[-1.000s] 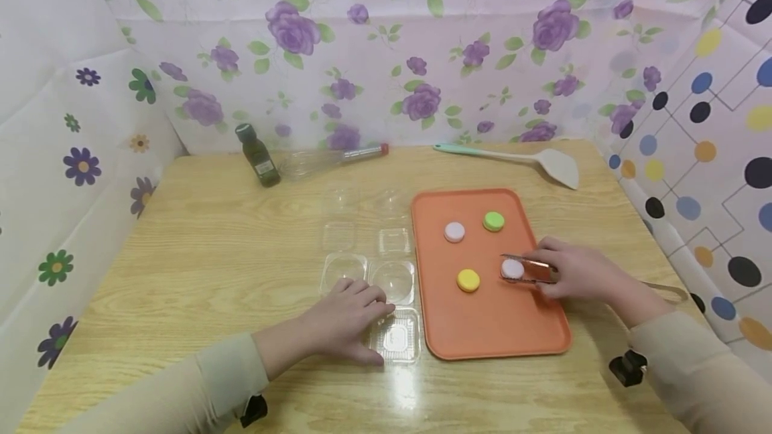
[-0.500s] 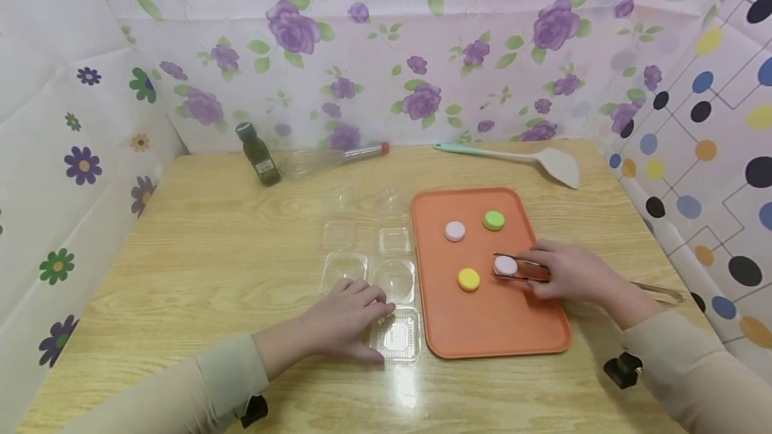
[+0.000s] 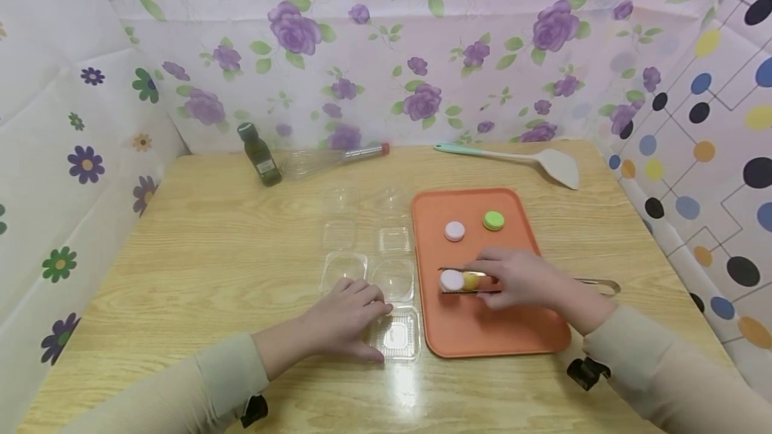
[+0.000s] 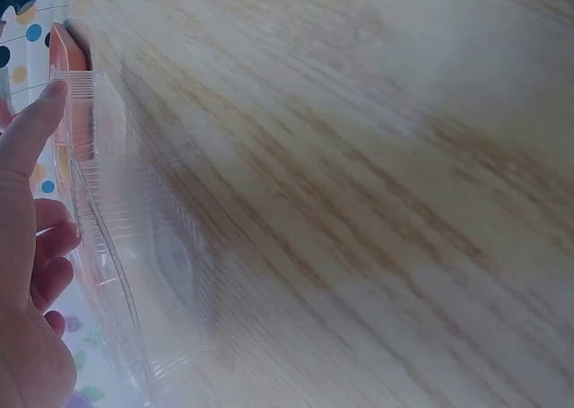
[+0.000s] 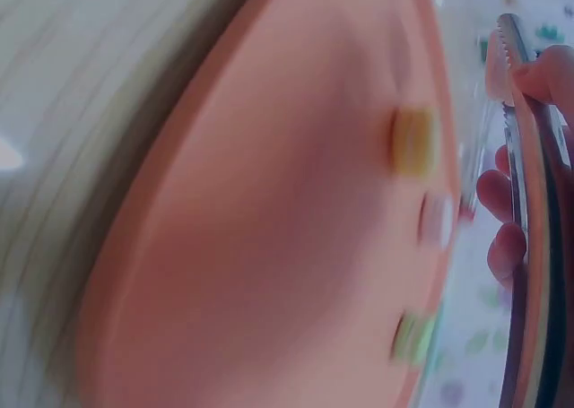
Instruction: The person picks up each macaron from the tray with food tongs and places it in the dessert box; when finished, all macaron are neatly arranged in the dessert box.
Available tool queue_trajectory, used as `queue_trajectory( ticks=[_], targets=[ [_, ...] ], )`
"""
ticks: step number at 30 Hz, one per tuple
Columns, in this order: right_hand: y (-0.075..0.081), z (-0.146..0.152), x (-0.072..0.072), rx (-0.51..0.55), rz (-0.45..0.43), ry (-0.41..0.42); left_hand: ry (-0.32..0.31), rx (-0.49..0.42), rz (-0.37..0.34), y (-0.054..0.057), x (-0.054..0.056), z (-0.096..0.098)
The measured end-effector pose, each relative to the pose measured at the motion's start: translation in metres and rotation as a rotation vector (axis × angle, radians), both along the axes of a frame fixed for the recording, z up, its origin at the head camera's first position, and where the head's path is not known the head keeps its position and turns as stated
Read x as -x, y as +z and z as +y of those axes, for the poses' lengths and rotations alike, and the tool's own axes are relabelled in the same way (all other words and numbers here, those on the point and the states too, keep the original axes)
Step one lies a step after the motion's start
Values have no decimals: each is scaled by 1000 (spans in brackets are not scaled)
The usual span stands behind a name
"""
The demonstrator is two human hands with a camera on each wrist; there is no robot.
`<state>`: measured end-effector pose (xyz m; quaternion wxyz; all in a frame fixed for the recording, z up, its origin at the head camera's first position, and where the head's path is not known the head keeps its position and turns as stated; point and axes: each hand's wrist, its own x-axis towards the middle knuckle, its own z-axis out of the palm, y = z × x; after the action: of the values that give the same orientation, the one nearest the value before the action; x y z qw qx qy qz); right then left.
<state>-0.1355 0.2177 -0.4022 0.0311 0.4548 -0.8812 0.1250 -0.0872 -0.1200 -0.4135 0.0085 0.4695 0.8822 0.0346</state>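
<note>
My right hand [image 3: 521,278] grips metal tongs [image 5: 529,166] over the orange tray [image 3: 500,337]. Between the tongs' tips is a pale pink macaron [image 3: 451,280], raised off the tray. Just beneath the tongs, a yellow macaron [image 5: 413,142] lies on the tray, partly covered in the head view. Another pale pink macaron [image 3: 455,231] and a green macaron [image 3: 493,221] sit farther back. My left hand [image 3: 346,320] rests with loosely bent, spread fingers on a clear plastic container [image 3: 398,337]; its thumb touches the rim in the left wrist view.
More clear container sections [image 3: 344,270] extend back, left of the tray. At the table's rear stand or lie a dark bottle [image 3: 261,156], a whisk [image 3: 338,158] and a spatula [image 3: 519,157]. Patterned cloth walls [image 3: 386,52] enclose the back and both sides.
My right hand has carried the tongs and pale pink macaron leftward, up off the tray and over the yellow macaron. My left hand has stayed on the container.
</note>
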Motion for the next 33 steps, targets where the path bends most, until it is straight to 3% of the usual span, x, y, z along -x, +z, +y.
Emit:
queue_trajectory(
  ticks=[5,10,21,33],
  targets=[
    [3,-26,-10,49,57,118,10,-18,-8,-1,-1,0],
    [3,-42,-17,43,61,175,18,-36,-16,-2,-2,-1],
    [2,-73,-29,-36,36,230,42,-37,-43,-5,-2,-2],
    [7,-88,-37,-159,-9,178,41,-40,-41,-6,-2,-3]
  ],
)
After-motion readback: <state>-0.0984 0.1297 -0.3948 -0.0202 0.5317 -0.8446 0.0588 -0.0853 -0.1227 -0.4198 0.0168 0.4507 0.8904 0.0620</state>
